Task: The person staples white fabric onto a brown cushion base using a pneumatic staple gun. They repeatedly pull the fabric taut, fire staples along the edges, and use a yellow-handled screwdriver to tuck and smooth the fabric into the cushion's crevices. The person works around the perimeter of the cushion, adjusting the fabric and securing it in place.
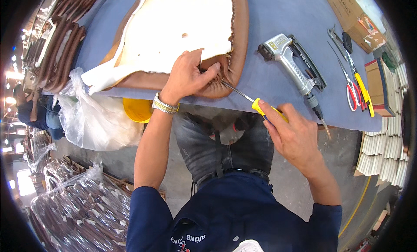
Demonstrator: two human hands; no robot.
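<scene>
A brown leather seat cover (236, 48) with a white foam pad (173, 26) lies upside down on the blue table (278, 17). My left hand (189, 76) presses down and pinches the brown leather at the cover's near edge. My right hand (293, 132) grips a yellow-handled screwdriver (260, 106), held off the table's near edge. Its thin metal tip reaches to the leather fold beside my left fingers.
A grey pneumatic stapler (291, 63) lies on the table to the right. Red-handled scissors (352, 93), a yellow-handled tool (362, 89) and cardboard boxes (354, 17) sit farther right. More brown covers (61, 48) are stacked at the left. Plastic-wrapped items (82, 200) lie on the floor.
</scene>
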